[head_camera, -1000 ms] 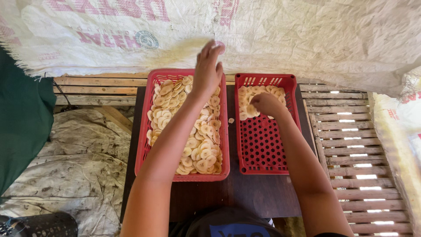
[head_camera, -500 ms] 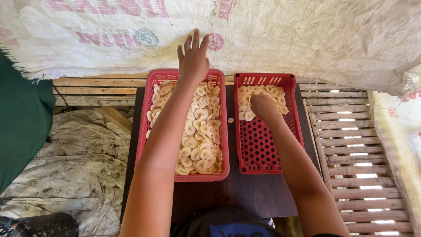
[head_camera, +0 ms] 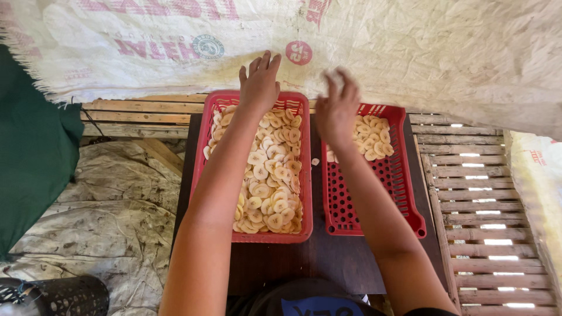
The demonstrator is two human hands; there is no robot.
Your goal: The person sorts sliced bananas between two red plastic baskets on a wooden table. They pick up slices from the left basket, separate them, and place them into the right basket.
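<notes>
Right hand lifts off the banana slices at twelve o'clock in the right red tray, fingers loose, blurred; left hand hovers spread-open over the full tray.

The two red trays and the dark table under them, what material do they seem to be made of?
The left red tray and the right red tray look like moulded plastic: uniform glossy red, with a regular grid of holes. The dark table appears to be wood with a dark brown, slightly shiny finish, though its grain is hard to see.
</notes>
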